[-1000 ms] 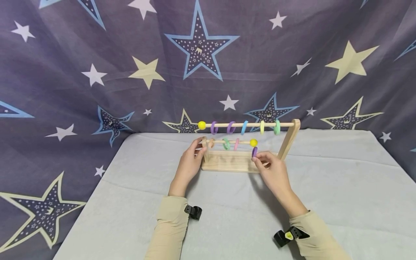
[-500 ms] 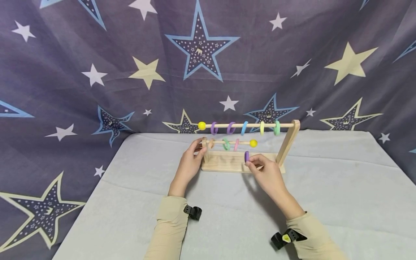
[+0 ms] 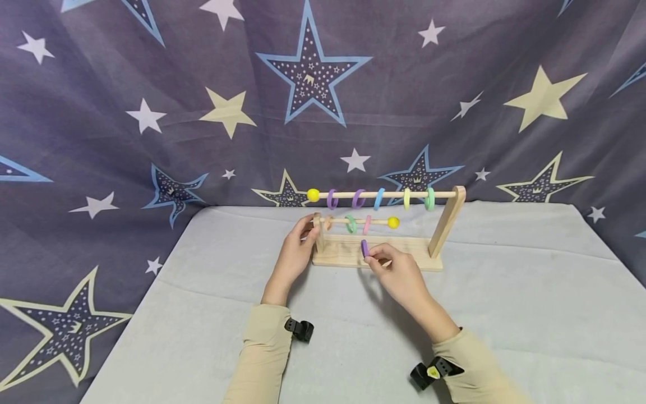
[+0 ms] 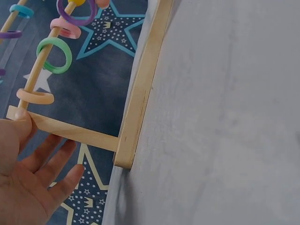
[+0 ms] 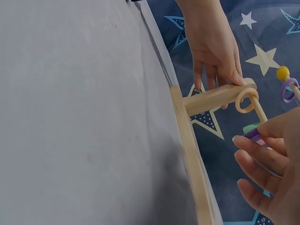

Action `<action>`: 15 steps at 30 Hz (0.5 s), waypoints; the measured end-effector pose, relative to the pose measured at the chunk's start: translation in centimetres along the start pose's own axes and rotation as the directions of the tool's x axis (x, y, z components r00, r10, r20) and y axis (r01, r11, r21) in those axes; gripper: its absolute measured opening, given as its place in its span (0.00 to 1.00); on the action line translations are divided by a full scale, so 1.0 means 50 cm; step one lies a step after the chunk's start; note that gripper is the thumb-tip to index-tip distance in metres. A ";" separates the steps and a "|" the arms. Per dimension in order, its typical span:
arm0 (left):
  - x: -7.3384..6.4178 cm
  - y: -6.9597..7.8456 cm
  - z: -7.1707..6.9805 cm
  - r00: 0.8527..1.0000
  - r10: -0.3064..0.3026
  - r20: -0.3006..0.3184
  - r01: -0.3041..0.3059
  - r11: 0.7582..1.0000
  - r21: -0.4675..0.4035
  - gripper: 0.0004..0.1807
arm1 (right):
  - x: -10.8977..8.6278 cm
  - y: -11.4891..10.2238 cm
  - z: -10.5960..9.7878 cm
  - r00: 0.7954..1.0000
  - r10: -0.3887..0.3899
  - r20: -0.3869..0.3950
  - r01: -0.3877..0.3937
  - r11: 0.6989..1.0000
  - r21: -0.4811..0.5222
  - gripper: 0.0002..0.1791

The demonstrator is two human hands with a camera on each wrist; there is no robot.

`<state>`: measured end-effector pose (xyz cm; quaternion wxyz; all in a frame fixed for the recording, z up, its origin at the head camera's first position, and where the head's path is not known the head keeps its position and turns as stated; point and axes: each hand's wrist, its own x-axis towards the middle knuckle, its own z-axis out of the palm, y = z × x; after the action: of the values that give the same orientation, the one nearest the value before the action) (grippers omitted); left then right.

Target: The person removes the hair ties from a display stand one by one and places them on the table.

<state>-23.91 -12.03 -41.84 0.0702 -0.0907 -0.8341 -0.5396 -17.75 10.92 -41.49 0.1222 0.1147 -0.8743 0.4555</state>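
Observation:
My left hand (image 3: 294,252) grips the top of the short post of a wooden ring stand (image 3: 436,235), thumb on one side and fingers behind. Between thumb and forefinger, my right hand (image 3: 401,276) pinches a purple ring (image 3: 365,248), which is off the rods, in front of and below the lower rod. That rod carries a peach ring (image 4: 35,97), a green ring (image 4: 67,63) and a pink ring (image 4: 70,32), and ends in a yellow ball (image 3: 393,223). In the right wrist view, the held ring (image 5: 253,134) is seen edge-on at the fingertips.
Above and behind runs the stand's upper rod (image 3: 343,195), tipped with another yellow ball (image 3: 313,195) and hung with several purple, blue, yellow and green rings. The stand rests on a table with a pale grey cloth (image 3: 530,292). A star-patterned curtain (image 3: 383,112) rises behind.
My right hand has carried the purple ring left and slightly down, from beside the lower rod's yellow ball to below the pink ring. The left hand stays on the post.

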 end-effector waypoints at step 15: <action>0.001 -0.004 -0.001 1.000 0.000 -0.004 0.000 1.000 -0.002 0.23 | 0.011 -0.023 0.050 0.995 -0.008 0.102 0.014 0.999 -0.053 0.03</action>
<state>-23.98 -12.16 -41.98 0.0718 -0.0899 -0.8333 -0.5407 -18.20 8.17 -41.83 0.0832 0.1392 -0.8906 0.4248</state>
